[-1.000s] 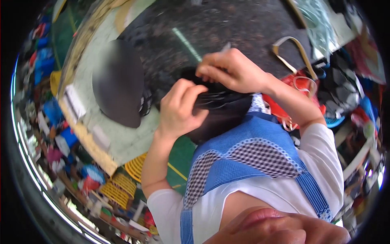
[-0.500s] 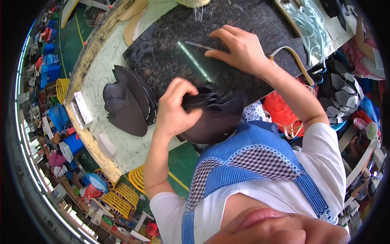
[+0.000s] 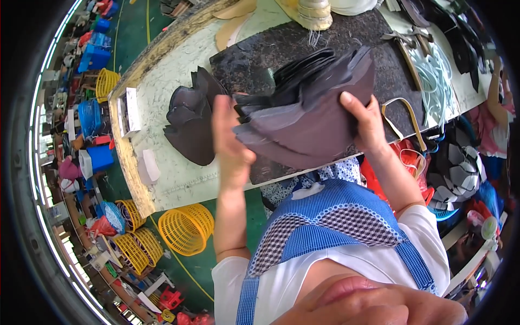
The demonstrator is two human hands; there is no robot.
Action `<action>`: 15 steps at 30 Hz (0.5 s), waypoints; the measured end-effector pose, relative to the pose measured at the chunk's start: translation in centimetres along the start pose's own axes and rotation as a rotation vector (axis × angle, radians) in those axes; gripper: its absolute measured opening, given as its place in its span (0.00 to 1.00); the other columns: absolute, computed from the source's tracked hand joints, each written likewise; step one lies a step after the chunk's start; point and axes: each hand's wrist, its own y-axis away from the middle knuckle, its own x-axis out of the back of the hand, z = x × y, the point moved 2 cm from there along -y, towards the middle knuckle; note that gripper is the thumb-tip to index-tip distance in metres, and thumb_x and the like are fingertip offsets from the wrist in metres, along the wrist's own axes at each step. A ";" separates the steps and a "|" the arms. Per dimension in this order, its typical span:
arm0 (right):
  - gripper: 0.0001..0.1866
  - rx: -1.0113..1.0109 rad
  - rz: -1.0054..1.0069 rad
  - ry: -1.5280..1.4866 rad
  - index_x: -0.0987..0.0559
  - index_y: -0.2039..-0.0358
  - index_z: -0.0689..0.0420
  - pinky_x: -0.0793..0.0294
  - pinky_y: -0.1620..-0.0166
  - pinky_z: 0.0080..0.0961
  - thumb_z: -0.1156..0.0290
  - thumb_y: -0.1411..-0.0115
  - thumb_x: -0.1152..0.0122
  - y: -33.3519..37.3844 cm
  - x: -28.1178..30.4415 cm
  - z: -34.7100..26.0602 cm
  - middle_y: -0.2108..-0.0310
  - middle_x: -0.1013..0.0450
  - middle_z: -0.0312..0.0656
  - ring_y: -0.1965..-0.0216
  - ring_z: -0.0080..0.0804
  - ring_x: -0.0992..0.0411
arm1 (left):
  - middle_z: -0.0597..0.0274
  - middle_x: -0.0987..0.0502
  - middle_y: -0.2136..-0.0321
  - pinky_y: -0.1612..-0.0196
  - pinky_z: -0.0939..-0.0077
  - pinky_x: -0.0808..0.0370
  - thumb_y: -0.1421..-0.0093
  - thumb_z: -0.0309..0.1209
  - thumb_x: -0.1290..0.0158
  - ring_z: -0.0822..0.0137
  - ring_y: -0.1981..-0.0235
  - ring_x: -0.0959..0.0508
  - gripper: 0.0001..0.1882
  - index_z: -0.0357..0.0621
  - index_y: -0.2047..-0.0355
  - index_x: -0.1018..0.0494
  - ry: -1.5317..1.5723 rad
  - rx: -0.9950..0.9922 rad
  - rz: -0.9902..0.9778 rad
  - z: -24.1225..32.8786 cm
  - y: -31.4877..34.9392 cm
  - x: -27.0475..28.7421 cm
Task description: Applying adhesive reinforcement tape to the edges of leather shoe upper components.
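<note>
A thick stack of dark, scallop-edged cut pieces (image 3: 314, 127), perhaps shoe-upper parts, is held up over the dark speckled slab (image 3: 241, 57). My right hand (image 3: 369, 124) grips its right end, thumb on the near face; the other fingers are mostly hidden behind. At the stack's left end my left hand (image 3: 230, 143) is blurred by motion, its fingers stretched upward and its thumb apart; whether it touches the pieces I cannot tell. Left of that hand, a second pile of similar dark pieces (image 3: 192, 127) lies on the pale tabletop (image 3: 149, 100).
A cone of thread (image 3: 314, 13) stands at the slab's far edge. Pale blue straps (image 3: 433, 76) and scissors (image 3: 409, 37) lie to the right. A tan strip loop (image 3: 403, 103) sits near the right edge. A yellow basket (image 3: 187, 230) is on the floor below left.
The stack has risen from the table's near edge and turned broadside over the slab. My right hand has come from the bare slab to grip it. My left hand has loosened from the pieces.
</note>
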 end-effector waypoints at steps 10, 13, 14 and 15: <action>0.25 0.075 -0.273 0.370 0.31 0.44 0.63 0.27 0.45 0.25 0.67 0.36 0.32 -0.2 -4.5 4.5 0.51 0.25 0.40 0.50 0.24 0.27 | 0.57 0.24 0.49 0.43 0.65 0.25 0.36 0.27 0.41 0.61 0.49 0.22 0.24 0.38 0.42 0.33 0.196 0.225 0.453 -2.9 2.5 0.5; 0.36 -0.149 -0.643 0.423 0.38 0.35 0.63 0.33 0.37 0.33 0.63 0.36 0.33 -1.2 -3.5 2.4 0.43 0.30 0.45 0.41 0.32 0.32 | 0.56 0.25 0.47 0.43 0.62 0.25 0.37 0.27 0.41 0.60 0.48 0.23 0.24 0.38 0.42 0.32 0.279 0.259 0.441 -3.4 3.2 3.0; 0.38 -0.137 -0.726 0.457 0.39 0.34 0.63 0.35 0.36 0.35 0.57 0.35 0.33 -1.7 -3.3 1.5 0.42 0.31 0.47 0.39 0.34 0.33 | 0.56 0.25 0.47 0.43 0.61 0.24 0.37 0.27 0.41 0.60 0.47 0.23 0.24 0.39 0.42 0.32 0.346 0.311 0.438 -4.1 3.2 3.8; 0.38 -0.193 -0.751 0.471 0.38 0.33 0.62 0.35 0.36 0.35 0.55 0.35 0.35 -2.7 -2.7 1.1 0.41 0.31 0.47 0.39 0.34 0.33 | 0.56 0.24 0.47 0.43 0.59 0.25 0.36 0.30 0.42 0.59 0.47 0.23 0.22 0.40 0.43 0.31 0.407 0.343 0.381 -3.5 3.0 3.9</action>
